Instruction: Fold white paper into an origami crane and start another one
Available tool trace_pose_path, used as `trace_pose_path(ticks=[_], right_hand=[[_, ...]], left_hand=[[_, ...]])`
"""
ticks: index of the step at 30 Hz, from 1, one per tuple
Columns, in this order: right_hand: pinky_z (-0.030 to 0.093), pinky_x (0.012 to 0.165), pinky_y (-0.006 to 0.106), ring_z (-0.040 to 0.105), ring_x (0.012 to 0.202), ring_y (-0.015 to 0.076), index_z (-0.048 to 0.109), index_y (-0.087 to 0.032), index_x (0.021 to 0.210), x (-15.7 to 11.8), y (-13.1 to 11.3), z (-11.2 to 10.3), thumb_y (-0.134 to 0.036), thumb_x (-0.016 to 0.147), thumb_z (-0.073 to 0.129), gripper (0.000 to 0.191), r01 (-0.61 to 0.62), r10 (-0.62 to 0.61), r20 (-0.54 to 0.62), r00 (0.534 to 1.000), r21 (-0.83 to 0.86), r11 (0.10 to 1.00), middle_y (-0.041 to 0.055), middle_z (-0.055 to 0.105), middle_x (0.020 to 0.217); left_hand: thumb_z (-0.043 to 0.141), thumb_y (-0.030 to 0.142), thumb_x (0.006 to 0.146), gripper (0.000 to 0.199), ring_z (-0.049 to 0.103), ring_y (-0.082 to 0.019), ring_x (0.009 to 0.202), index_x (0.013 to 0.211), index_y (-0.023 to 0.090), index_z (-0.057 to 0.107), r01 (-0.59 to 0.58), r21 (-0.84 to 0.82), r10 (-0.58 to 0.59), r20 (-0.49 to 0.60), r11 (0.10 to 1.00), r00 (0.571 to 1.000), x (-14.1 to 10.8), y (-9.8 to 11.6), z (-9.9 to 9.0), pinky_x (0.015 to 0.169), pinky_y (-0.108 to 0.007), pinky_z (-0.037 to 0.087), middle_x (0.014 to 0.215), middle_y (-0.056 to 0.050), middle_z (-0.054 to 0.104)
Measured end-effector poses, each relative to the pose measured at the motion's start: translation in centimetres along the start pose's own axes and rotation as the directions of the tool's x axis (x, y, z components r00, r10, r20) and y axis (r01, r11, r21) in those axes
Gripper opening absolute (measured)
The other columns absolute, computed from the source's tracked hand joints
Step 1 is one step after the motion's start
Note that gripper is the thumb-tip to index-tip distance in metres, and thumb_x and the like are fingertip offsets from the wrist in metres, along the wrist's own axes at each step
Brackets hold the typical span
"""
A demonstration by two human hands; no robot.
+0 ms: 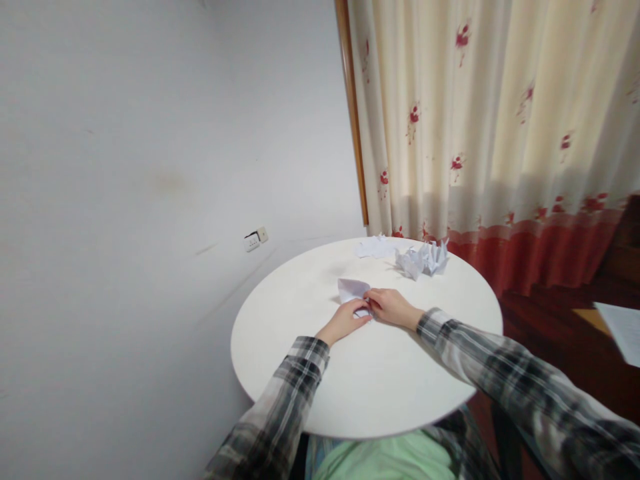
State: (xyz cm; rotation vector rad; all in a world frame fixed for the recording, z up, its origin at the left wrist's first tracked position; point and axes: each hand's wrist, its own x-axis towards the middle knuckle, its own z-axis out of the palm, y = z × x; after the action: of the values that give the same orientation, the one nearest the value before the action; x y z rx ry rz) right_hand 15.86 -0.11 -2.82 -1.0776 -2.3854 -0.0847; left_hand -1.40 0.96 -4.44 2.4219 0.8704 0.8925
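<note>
A small piece of folded white paper (351, 289) is between my two hands, over the middle of the round table. My left hand (347, 320) grips its near edge, thumb and fingers closed on it. From the right, my right hand (393, 306) pinches the same paper with its fingertips. The two hands almost touch where they hold it. One flap of the paper sticks up beyond my left hand; its lower part is covered by my fingers, so the full shape of the fold is hidden.
Folded white paper figures (423, 260) stand at the table's far right, beside flat white paper pieces (375, 247). The white round table (280, 333) stands close to a wall with an outlet (252, 241). A flowered curtain (480, 133) hangs behind. Printed sheets (620, 330) lie at the right.
</note>
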Motion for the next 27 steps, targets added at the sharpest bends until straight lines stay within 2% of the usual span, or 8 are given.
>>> trace_pose_path(ticks=[5, 12, 16, 21, 25, 27], right_hand=[[0.034, 0.069, 0.023, 0.052, 0.077, 0.014, 0.05, -0.014, 0.095, 0.1, 0.0, 0.1, -0.013, 0.077, 0.038, 0.021, -0.012, 0.013, -0.032, 0.999, 0.02, 1.0, 0.0057, 0.059, 0.083], [0.032, 0.07, 0.025, 0.048, 0.074, 0.0156, 0.05, -0.015, 0.083, 0.3, 0.1, 0.0, -0.011, 0.072, 0.04, 0.015, -0.013, 0.015, -0.113, 0.994, 0.013, 1.0, 0.005, 0.055, 0.075], [0.032, 0.068, 0.026, 0.045, 0.07, 0.0156, 0.049, -0.016, 0.077, 0.2, 0.2, 0.1, -0.011, 0.069, 0.041, 0.012, -0.019, 0.024, -0.21, 0.977, 0.027, 0.999, 0.0043, 0.052, 0.071], [0.033, 0.066, 0.026, 0.044, 0.068, 0.0155, 0.047, -0.016, 0.076, 0.2, 0.6, 0.2, -0.011, 0.069, 0.038, 0.012, -0.113, 0.138, -0.356, 0.924, 0.09, 0.989, 0.0037, 0.05, 0.07], [0.036, 0.07, 0.027, 0.046, 0.075, 0.0163, 0.043, -0.015, 0.093, 0.3, 1.0, 0.3, -0.01, 0.069, 0.035, 0.025, -0.193, 0.26, -0.469, 0.844, 0.185, 0.963, 0.0064, 0.05, 0.083], [0.037, 0.074, 0.029, 0.046, 0.08, 0.0176, 0.04, -0.014, 0.098, 0.4, 1.3, 0.5, -0.008, 0.067, 0.034, 0.032, -0.206, 0.281, -0.495, 0.822, 0.202, 0.958, 0.0083, 0.049, 0.089]], left_hand=[[0.054, 0.023, 0.071, 0.027, 0.054, -0.016, 0.089, 0.096, 0.014, 0.058, 0.015, 0.001, -0.015, 0.011, 1.0, 1.0, 0.0, 0.1, 0.0, 0.084, -0.03, 0.041, 0.098, -0.007, 0.061], [0.053, 0.021, 0.072, 0.027, 0.055, -0.017, 0.091, 0.098, 0.016, 0.059, 0.026, 0.002, -0.026, 0.037, 1.0, 0.999, 0.0, 0.6, -0.2, 0.085, -0.03, 0.041, 0.1, -0.006, 0.062], [0.053, 0.021, 0.072, 0.029, 0.055, -0.017, 0.092, 0.1, 0.017, 0.059, 0.021, 0.023, -0.022, 0.042, 1.0, 0.999, 0.0, 0.8, -0.3, 0.086, -0.031, 0.04, 0.101, -0.006, 0.062], [0.054, 0.025, 0.072, 0.032, 0.054, -0.018, 0.095, 0.102, 0.016, 0.059, 0.045, 0.077, -0.047, 0.028, 0.996, 0.998, -0.1, 0.8, -0.4, 0.088, -0.031, 0.039, 0.104, -0.007, 0.061], [0.054, 0.027, 0.072, 0.034, 0.053, -0.018, 0.098, 0.104, 0.017, 0.058, 0.067, 0.07, -0.069, 0.024, 0.995, 0.997, -0.2, 0.5, -0.3, 0.089, -0.032, 0.039, 0.106, -0.007, 0.06], [0.055, 0.028, 0.072, 0.035, 0.053, -0.018, 0.098, 0.105, 0.018, 0.058, 0.07, 0.059, -0.071, 0.021, 0.996, 0.997, -0.2, 0.4, -0.3, 0.089, -0.032, 0.039, 0.107, -0.007, 0.059]])
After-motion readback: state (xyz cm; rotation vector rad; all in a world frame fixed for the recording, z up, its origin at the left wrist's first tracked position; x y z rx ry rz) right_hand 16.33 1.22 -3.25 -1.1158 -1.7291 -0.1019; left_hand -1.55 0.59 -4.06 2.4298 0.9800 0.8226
